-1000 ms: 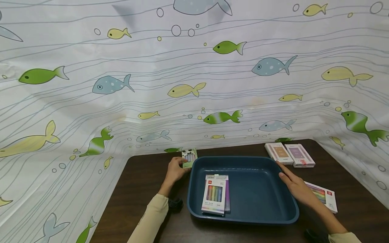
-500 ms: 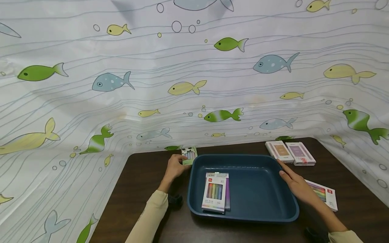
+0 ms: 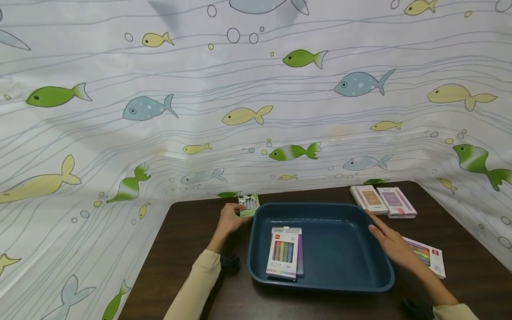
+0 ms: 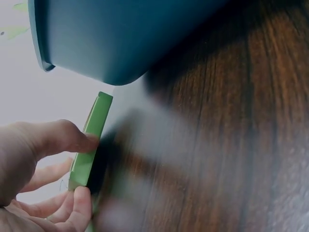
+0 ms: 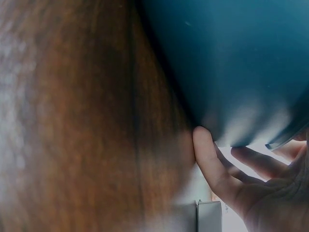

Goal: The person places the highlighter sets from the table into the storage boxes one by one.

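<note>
My left hand (image 3: 231, 220) pinches a small green box (image 3: 250, 206) with a cow print and pale coloured sticks on its front. In the left wrist view the thumb presses one side of the green box (image 4: 91, 140) and the fingers curl around the other. It is held on edge, just outside the left rim of the blue tray (image 3: 320, 289). My right hand (image 3: 390, 242) grips the tray's right side, thumb over the rim and fingers along the outer wall (image 5: 231, 72). A white box of rainbow-coloured sticks (image 3: 282, 255) lies in the tray's left half, over a purple-edged packet (image 3: 300, 255).
Two white boxes, one with an orange-brown panel (image 3: 370, 199) and one with a purple panel (image 3: 396, 202), lie at the back right. Another white box with rainbow sticks (image 3: 428, 258) lies beyond the right forearm. A fish-print sheet (image 3: 248, 98) surrounds the dark wooden table (image 3: 180, 249).
Both hands, the green box and the tray keep practically the same places. The head view has tilted very slightly.
</note>
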The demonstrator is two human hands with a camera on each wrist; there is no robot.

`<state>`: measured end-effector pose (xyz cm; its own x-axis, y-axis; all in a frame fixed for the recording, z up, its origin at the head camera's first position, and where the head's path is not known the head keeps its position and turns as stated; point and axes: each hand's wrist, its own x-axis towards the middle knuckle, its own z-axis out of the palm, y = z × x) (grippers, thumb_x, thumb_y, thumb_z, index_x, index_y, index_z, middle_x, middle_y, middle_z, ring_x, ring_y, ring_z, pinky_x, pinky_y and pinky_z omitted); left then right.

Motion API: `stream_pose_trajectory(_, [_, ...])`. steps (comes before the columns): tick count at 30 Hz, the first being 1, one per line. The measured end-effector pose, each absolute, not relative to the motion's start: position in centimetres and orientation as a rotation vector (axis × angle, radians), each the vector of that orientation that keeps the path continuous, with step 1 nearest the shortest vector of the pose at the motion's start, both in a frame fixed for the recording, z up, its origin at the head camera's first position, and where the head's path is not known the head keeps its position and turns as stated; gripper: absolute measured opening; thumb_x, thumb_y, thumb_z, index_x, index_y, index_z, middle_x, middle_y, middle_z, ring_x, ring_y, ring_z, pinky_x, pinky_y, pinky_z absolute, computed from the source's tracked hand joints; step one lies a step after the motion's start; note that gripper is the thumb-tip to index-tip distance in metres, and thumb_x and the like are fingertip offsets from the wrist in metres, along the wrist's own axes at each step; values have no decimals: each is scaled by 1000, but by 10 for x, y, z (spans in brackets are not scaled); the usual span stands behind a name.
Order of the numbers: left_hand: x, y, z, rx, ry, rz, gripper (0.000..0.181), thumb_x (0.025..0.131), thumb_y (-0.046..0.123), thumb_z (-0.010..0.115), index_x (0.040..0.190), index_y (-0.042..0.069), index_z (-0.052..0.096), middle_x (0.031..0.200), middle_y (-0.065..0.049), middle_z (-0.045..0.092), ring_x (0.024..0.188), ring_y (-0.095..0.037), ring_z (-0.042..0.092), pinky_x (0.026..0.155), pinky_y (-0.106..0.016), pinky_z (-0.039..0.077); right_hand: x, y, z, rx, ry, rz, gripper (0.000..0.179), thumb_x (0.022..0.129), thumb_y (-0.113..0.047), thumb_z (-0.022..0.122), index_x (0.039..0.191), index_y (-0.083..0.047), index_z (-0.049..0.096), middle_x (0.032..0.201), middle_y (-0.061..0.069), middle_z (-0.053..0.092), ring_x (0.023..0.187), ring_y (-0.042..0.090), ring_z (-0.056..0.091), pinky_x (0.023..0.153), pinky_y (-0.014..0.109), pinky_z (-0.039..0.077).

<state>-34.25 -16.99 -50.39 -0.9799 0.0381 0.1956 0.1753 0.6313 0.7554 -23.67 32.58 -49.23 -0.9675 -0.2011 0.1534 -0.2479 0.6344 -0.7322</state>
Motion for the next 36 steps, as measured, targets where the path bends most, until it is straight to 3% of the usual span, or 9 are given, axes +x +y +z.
stream_pose_trajectory(7, [-339,-173,-503,-141,-2686,-1293,36,81,11,87,113,1,76,130,-22,55,107,-38,58,79,-50,53,-236,326,-493,395,-2779,1271,58,113,-34,36,165,-21,15,159,33,24,135,61,32,98,75,28])
stream_pose_trajectory(36, [-330,-186,-491,-105,-2671,-1336,39,81,10,87,116,3,75,135,-22,51,111,-38,56,78,-49,53,-236,326,-493,386,-2782,1278,58,113,-34,36,165,-15,17,159,33,24,135,62,30,98,76,28])
